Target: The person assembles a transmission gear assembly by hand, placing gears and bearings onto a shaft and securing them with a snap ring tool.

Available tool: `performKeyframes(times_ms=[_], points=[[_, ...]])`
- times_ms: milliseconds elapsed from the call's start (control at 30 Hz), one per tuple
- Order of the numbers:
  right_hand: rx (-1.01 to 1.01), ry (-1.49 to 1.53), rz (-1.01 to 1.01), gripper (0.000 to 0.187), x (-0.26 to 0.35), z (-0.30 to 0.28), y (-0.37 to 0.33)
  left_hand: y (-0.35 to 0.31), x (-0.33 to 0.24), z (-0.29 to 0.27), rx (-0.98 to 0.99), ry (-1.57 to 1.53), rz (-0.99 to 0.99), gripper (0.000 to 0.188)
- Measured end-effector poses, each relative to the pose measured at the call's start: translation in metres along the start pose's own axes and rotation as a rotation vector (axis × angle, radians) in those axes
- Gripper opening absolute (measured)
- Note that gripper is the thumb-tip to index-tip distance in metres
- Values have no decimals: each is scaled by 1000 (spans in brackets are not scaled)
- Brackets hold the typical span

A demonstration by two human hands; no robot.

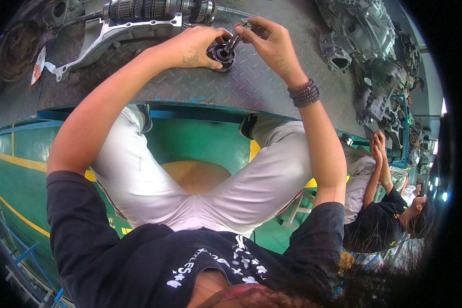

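Observation:
A dark, round metal part with a ring-shaped rim (226, 65), like a gear hub, rests on the metal bench top. My left hand (192, 47) is closed on its left side, with thumb and fingers around the rim. Between the pinched fingers of my right hand (271, 45) is a slim dark metal rod (233, 43). It tilts down to the left, and its lower end reaches the middle of the round part. How deep it sits there cannot be made out.
Beyond my left hand lie a gear shaft (151, 9) and a pale metal housing half (115, 32). Large gearbox castings (359, 31) stand at the right. A small orange-white packet (38, 66) lies at the left. Another person (377, 220) works at the bench on the right.

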State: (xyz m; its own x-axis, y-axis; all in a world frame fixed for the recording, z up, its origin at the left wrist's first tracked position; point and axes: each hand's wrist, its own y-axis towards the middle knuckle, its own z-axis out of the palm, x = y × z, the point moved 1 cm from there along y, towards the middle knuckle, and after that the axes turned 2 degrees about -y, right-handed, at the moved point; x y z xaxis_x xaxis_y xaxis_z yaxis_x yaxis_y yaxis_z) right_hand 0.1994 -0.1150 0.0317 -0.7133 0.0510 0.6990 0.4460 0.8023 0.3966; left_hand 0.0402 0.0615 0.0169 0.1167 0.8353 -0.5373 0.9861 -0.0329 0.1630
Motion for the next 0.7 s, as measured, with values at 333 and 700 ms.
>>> performKeyframes(times_ms=[333, 700], points=[[12, -11, -53, 34, 22, 9, 6, 3, -4, -17, -131, -392, -102, 50], [25, 43, -48, 31, 25, 8, 5, 7, -17, -23, -206, -453, -194, 46]])
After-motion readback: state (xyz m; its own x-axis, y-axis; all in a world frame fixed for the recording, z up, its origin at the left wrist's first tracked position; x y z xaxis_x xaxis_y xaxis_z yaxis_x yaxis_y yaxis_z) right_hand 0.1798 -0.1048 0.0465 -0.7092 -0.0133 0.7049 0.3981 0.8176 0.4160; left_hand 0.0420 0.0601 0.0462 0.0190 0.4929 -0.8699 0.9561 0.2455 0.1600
